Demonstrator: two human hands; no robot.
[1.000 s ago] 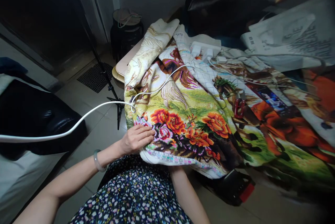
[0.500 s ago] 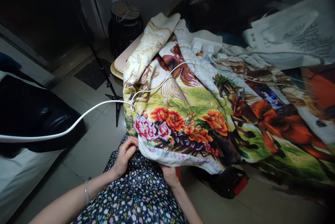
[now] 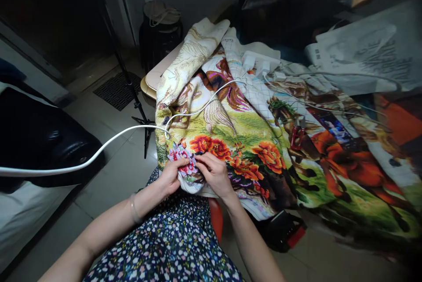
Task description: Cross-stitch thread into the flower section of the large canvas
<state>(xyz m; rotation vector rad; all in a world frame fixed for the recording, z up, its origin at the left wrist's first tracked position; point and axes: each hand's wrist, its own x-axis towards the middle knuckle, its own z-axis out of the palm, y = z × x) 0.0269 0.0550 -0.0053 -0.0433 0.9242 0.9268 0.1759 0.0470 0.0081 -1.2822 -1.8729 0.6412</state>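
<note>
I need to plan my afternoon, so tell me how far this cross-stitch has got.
Mostly done: the embroidered cloth shows finished orange flowers and grass. In hand: the left hand and right hand pinch its near edge at a pink flower. Left: a bare gridded strip further back.

White cable (image 3: 108,141) crosses left approach; red scissors (image 3: 296,137) on cloth right; floral middle free.

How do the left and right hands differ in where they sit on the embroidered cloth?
The left hand pinches the embroidered cloth at its folded near edge, by a pink flower; the right hand lies on top, fingers bent toward the orange flowers. The left wrist wears a bracelet; the right is bare. Both touch the cloth.
</note>
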